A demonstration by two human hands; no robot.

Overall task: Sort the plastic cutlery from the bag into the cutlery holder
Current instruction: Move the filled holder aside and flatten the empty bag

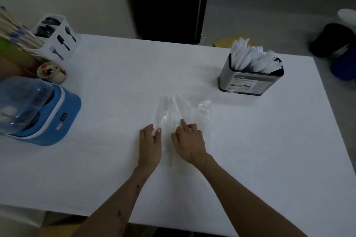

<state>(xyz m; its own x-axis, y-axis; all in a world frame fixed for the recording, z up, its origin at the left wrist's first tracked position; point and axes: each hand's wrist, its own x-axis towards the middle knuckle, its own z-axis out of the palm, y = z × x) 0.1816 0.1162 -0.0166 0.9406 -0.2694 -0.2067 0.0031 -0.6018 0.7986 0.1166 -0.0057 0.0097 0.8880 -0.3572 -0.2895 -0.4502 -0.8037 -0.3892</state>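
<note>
Apparently, most of the sorting is already done: the metal cutlery holder at the far right of the white table is seen packed with white plastic knives, spoons and forks, their heads standing upward. What is left is judged to be small. A clear plastic bag is lying flat in the middle of the table, and only a few pale pieces can be made out inside it. The near edge of the bag is pinched by the left hand. The right hand is laid on the bag with fingers partly curled and the forefinger stretched out; whether something is gripped under it cannot be told. The count and the kinds of pieces in the bag are hard to read, since white lies on white and the picture is dim.
</note>
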